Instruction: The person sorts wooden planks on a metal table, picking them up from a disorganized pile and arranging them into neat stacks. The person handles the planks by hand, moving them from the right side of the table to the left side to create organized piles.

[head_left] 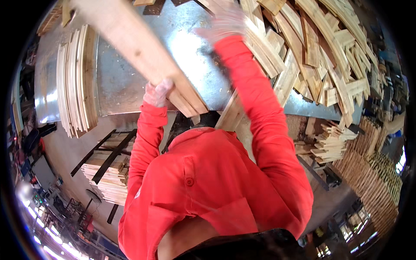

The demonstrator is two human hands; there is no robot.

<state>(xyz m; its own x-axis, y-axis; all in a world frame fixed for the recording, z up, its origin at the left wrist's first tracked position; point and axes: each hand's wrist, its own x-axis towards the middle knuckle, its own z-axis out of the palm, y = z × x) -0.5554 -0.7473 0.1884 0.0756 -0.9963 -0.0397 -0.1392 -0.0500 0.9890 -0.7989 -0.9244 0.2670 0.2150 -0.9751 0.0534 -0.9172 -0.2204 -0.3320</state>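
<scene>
My left hand (157, 93) grips the near part of a long pale wooden board (138, 53), with the thumb lying on its top face. At least one more board shows along its near end, so a small bundle may be in the grip. The board slants from the far left toward my chest, above a shiny metal-topped table (117, 82). My right hand (224, 25) is far forward, beside the heap of loose boards (303, 47) on the right. Motion smears its fingers, and whether it touches a board cannot be made out.
A neat stack of boards (78, 80) stands at the table's left. Below the table's edge, more boards (108, 173) rest on the left with dark bars across them. Piled wood pieces (368, 164) stand at the right. One board (232, 113) juts over the near edge.
</scene>
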